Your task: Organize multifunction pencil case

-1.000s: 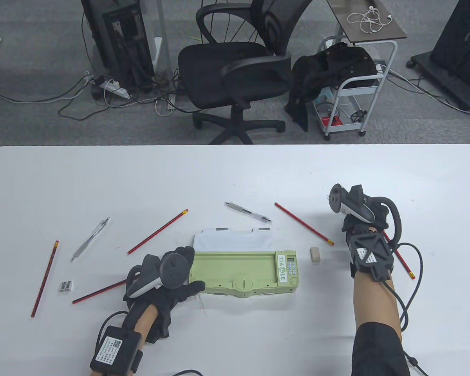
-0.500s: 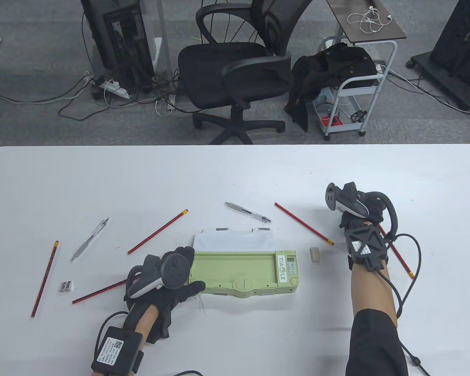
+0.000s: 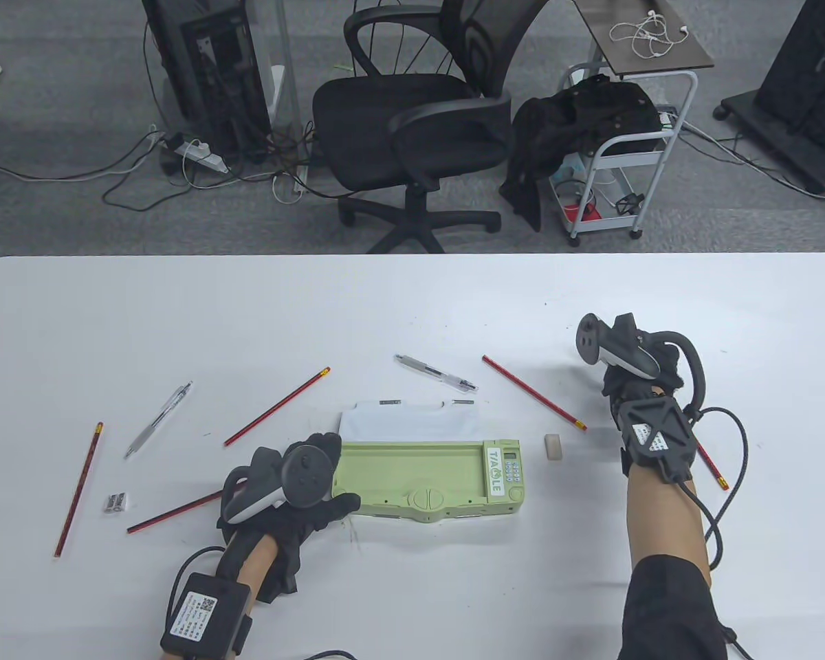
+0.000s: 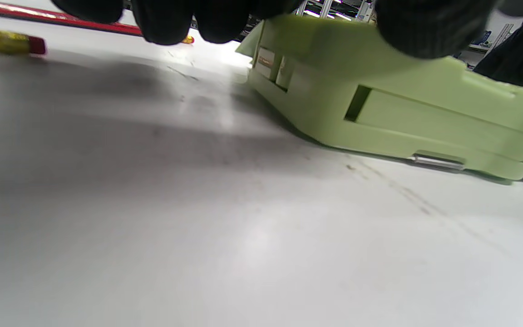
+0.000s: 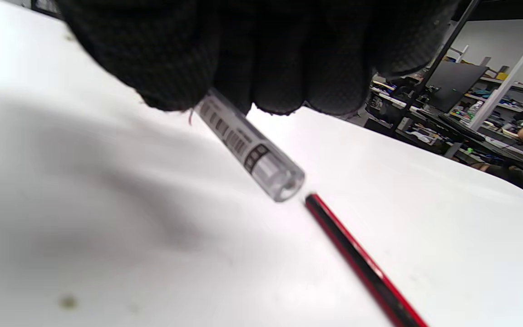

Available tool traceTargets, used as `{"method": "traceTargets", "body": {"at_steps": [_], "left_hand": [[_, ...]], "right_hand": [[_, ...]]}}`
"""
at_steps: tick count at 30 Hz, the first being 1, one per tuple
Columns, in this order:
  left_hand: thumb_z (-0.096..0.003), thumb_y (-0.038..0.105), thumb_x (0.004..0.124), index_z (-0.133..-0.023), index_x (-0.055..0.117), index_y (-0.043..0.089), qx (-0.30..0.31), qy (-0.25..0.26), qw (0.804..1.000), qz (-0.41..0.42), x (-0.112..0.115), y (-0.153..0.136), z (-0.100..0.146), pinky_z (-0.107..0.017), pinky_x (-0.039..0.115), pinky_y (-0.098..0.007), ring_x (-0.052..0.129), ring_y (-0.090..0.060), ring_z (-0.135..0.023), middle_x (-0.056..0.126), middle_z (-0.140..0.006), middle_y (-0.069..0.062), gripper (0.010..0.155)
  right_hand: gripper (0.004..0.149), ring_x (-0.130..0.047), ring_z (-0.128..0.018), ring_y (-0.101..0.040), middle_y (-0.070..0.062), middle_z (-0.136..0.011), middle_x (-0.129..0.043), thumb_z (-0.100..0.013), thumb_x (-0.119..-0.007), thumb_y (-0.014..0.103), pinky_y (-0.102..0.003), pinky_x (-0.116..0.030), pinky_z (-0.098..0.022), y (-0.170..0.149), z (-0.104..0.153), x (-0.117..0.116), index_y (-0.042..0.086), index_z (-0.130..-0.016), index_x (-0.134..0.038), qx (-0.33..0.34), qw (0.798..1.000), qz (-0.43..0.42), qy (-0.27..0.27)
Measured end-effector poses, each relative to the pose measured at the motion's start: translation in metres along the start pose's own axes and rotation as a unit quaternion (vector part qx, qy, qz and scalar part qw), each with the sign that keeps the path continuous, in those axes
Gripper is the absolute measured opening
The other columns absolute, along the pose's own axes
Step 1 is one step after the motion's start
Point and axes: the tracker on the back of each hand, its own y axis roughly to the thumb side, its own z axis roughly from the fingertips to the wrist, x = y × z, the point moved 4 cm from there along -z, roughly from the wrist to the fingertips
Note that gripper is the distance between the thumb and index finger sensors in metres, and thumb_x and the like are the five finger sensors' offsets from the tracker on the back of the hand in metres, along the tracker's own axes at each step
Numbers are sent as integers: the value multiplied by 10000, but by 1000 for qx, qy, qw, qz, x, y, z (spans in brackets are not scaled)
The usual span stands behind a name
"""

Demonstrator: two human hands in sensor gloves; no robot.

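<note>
Gripping a clear pen [image 5: 252, 152], the right hand [image 3: 643, 375] curls shut; the left hand [image 3: 295, 491] clasps the green pencil case [image 3: 426, 474].

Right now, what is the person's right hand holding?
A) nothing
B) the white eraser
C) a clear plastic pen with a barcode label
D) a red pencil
C: the right wrist view shows the right hand with its fingers curled round a clear pen bearing a barcode label, lifted above the table, while a red pencil lies loose beneath it and the eraser sits untouched beside the green pencil case.
</note>
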Motion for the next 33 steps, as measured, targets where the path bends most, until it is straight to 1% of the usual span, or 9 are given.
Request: {"method": "traceTargets", "body": {"at_steps": [4, 7, 11, 15, 17, 20, 24, 27, 33], "left_hand": [[-458, 608, 678, -1169, 326, 94, 1, 0, 1000, 3, 0, -1, 0, -704, 519, -739, 554, -537, -1099, 456, -1234, -237, 946], [-456, 609, 680, -1169, 327, 95, 2, 1, 1000, 5, 0, -1, 0, -704, 518, -740, 553, -537, -1101, 458, -1234, -236, 947], [-456, 607, 680, -1169, 330, 93, 2, 1, 1000, 1, 0, 0, 0, -703, 518, -742, 553, -534, -1102, 459, -1234, -237, 946], [-458, 607, 679, -1170, 326, 94, 2, -1, 1000, 2, 0, 0, 0, -705, 515, -743, 549, -536, -1103, 455, -1235, -236, 946], [-459, 606, 679, -1170, 325, 92, 2, -3, 1000, 0, 0, 0, 0, -706, 514, -743, 547, -536, -1104, 452, -1236, -235, 946], [-460, 606, 678, -1170, 320, 92, 2, -3, 1000, 2, 0, 0, 0, -703, 515, -744, 548, -539, -1102, 450, -1235, -240, 946], [-459, 607, 679, -1170, 321, 94, 3, -4, 1000, 5, 0, 0, 0, -704, 516, -743, 548, -536, -1103, 451, -1236, -236, 947], [-459, 608, 677, -1170, 321, 95, 3, -3, 1000, 3, 0, 0, 0, -705, 516, -742, 547, -536, -1104, 450, -1236, -238, 946], [-460, 608, 677, -1170, 316, 95, 4, -4, 1000, 8, 0, -1, 0, -705, 515, -743, 548, -536, -1103, 448, -1237, -235, 947]], "right_hand": [[438, -842, -827, -419, -145, -935, -804, -482, -839, 362, -579, -727, -671, 13, 26, 33, 144, -862, -852, 39, 998, -31, -25], [442, -839, -831, -419, -148, -938, -801, -483, -839, 361, -579, -725, -674, 31, 47, 53, 142, -866, -849, 75, 995, -56, -41], [442, -833, -835, -423, -150, -940, -798, -486, -837, 359, -582, -716, -680, 66, 76, 71, 138, -869, -848, 133, 988, -61, -59], [443, -832, -839, -419, -146, -942, -797, -484, -835, 361, -581, -712, -686, 118, 108, 80, 144, -870, -846, 213, 973, -41, -76], [443, -831, -840, -419, -147, -943, -795, -483, -834, 359, -583, -709, -687, 138, 119, 83, 144, -871, -845, 240, 966, -48, -80], [442, -828, -842, -419, -145, -943, -794, -482, -833, 357, -588, -703, -689, 172, 135, 88, 144, -869, -845, 294, 950, -67, -82], [443, -825, -844, -419, -144, -944, -791, -480, -832, 354, -588, -700, -690, 198, 143, 86, 148, -873, -839, 331, 938, -71, -78], [442, -825, -844, -419, -147, -944, -790, -479, -830, 353, -590, -700, -689, 211, 145, 79, 151, -873, -838, 346, 933, -65, -68], [440, -826, -843, -419, -144, -946, -789, -475, -831, 354, -589, -701, -688, 222, 141, 64, 164, -873, -837, 357, 931, -53, -48]]}}
